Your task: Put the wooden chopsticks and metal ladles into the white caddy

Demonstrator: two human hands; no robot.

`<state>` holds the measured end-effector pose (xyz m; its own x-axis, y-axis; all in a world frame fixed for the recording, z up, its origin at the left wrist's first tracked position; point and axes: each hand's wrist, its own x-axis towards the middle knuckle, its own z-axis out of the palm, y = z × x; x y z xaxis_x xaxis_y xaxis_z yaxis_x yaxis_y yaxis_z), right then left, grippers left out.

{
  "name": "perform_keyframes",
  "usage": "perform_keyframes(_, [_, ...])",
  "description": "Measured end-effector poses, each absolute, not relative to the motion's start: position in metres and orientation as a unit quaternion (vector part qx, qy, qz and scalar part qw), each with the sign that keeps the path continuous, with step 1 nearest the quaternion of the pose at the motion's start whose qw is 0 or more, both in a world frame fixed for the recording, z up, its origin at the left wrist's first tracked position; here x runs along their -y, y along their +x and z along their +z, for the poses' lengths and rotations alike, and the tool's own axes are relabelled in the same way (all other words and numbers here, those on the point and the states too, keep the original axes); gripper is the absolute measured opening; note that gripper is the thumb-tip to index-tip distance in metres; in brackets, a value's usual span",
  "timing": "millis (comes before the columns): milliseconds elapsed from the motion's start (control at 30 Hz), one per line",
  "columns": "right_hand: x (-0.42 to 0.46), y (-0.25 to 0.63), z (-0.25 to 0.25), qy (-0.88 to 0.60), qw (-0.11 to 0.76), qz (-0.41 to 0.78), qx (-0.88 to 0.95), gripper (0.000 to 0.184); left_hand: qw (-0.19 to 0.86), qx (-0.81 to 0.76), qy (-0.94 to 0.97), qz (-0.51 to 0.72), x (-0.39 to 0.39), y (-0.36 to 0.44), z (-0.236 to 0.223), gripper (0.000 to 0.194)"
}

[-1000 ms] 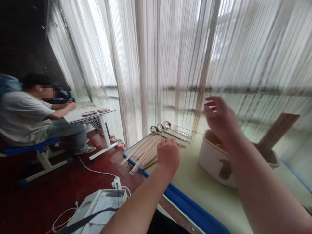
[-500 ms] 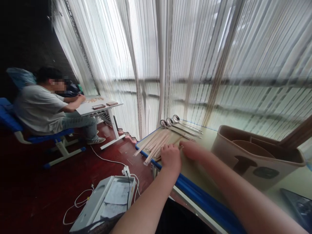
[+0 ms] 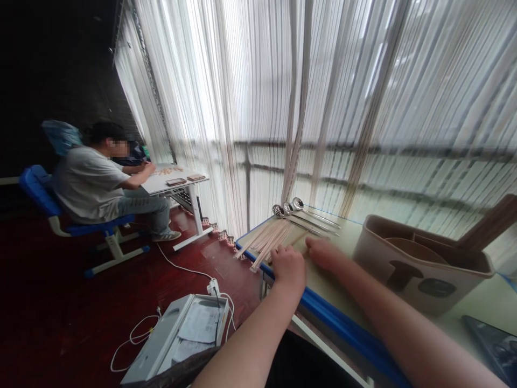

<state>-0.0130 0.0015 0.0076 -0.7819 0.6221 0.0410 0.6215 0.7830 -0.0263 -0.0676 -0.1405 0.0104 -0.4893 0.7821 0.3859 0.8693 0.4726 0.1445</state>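
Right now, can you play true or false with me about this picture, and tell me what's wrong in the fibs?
1. Three long-handled silver metal ladles lie near the long, thin, pale sticks. True.
2. The oblong beige bin has a divider inside. True.
3. The bare right hand is inside that bin. False: it is outside, close to the bare left hand.
4. The sheer striped curtain is bright red. False: it is whitish.
5. A person in a light grey shirt sits on a blue chair. True.

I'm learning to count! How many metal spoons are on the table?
3, side by side: the left spoon by the pale sticks, the middle spoon, the right spoon.
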Motion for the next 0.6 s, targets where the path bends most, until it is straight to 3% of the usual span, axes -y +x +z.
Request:
perform_keyframes(200, [-0.006,-0.012,0.005,-0.329,0.047,0.029,0.943,0.026,0.153,0.868,-0.450,-0.142,0.174,-0.066,0.032,0.031])
perform_keyframes(400, [-0.008,-0.010,0.011,-0.313,0.080,0.056,0.945,0.027,0.106,0.879,-0.447,-0.129,0.199,-0.079,0.034,0.026])
perform_keyframes(500, [-0.008,-0.009,0.018,-0.295,0.105,0.068,0.947,0.025,0.111,0.852,-0.466,-0.212,0.207,-0.087,0.034,0.015])
perform_keyframes(600, [-0.005,-0.008,0.022,-0.270,0.126,0.088,0.951,0.021,0.082,0.809,-0.481,-0.327,0.208,-0.091,0.033,0.023])
